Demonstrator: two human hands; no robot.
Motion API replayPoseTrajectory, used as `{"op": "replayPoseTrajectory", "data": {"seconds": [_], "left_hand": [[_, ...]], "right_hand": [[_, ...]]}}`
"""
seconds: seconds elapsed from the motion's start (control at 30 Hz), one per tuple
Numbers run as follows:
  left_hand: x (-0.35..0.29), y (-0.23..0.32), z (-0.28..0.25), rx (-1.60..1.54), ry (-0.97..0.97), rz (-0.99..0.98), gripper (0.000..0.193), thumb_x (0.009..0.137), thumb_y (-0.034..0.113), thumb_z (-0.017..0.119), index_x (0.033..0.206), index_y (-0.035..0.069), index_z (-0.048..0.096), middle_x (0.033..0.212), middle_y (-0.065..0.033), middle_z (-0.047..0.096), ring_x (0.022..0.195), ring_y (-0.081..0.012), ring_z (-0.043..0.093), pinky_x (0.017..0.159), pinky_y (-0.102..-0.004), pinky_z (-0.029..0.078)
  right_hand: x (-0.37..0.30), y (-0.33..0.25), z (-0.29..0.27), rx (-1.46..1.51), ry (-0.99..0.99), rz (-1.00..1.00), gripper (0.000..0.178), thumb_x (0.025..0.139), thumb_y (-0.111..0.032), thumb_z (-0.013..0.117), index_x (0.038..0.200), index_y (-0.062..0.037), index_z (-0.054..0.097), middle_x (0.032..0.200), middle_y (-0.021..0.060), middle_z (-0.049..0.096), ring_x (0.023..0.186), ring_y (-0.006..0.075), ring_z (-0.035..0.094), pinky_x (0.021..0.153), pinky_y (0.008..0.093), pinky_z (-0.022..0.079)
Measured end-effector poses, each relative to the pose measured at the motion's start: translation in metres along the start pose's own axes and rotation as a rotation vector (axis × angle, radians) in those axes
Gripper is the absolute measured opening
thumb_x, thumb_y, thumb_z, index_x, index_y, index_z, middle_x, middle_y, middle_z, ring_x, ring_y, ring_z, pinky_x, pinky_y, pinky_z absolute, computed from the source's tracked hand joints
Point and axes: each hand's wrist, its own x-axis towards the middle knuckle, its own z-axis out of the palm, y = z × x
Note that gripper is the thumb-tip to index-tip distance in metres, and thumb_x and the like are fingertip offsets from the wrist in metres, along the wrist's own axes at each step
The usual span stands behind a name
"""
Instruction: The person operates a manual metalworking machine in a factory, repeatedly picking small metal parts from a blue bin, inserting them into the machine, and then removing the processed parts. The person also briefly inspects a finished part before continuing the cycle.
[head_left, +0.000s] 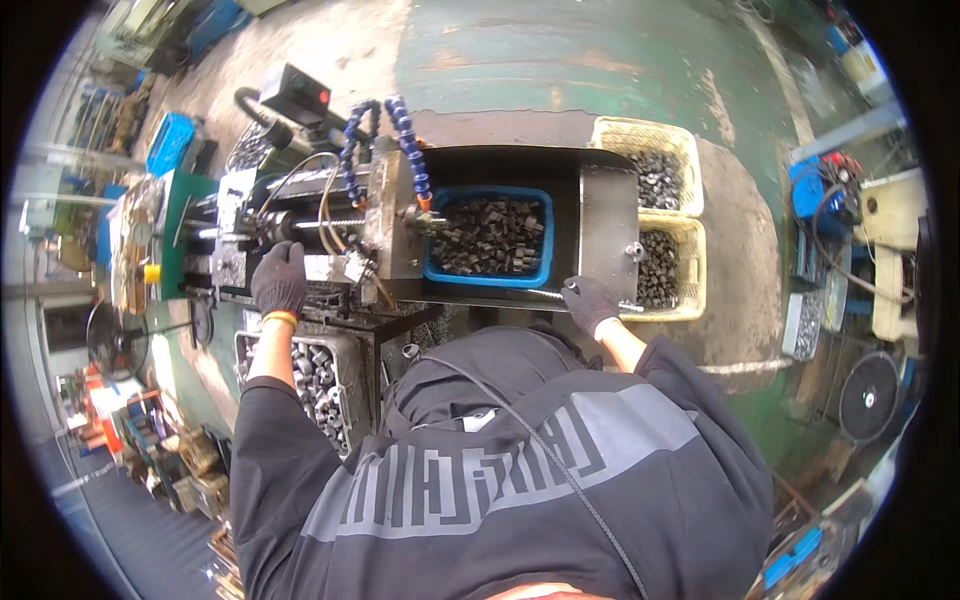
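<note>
My left hand [278,278], in a dark knitted glove, is closed at the front of a metalworking machine [398,225], just below its spindle area. What its fingers hold, if anything, is hidden. My right hand [592,304], also gloved, is closed around a thin metal rod [545,294] at the front edge of the black tray [565,225]; the rod shows on both sides of the fist. Between the hands, in that tray, sits a blue basket [548,240] heaped with small dark metal parts [490,235].
Two cream crates [690,225] of metal parts stand at the right. A bin of grey pipe fittings [322,385] is below my left forearm. Blue segmented coolant hoses [408,145] rise above the machine. A black control box [295,95] stands behind. A fan [868,397] is far right.
</note>
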Motion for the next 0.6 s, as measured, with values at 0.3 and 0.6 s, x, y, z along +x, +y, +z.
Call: {"op": "replayPoseTrajectory", "data": {"seconds": [0.3,0.6], "left_hand": [[0.003,0.0,0.005,0.024,0.062,-0.089,0.048,0.106,0.048,0.057,0.113,0.008,0.082,0.113,-0.0244,0.079,0.108,-0.0467,0.074,0.096,-0.0546,0.057],[0.002,0.007,0.007,0.142,0.027,-0.173,0.052,0.106,0.05,0.053,0.113,0.008,0.082,0.117,-0.0243,0.079,0.11,-0.0455,0.074,0.099,-0.0539,0.057]], "right_hand": [[-0.002,-0.007,-0.01,0.012,-0.057,0.0,0.042,0.101,-0.04,0.063,0.13,-0.0142,0.078,0.134,0.0194,0.075,0.127,0.0416,0.069,0.11,0.0508,0.054],[0.005,0.015,0.005,0.088,-0.031,-0.091,0.042,0.102,-0.039,0.063,0.132,-0.0124,0.077,0.133,0.0208,0.074,0.128,0.0416,0.068,0.111,0.0498,0.053]]}}
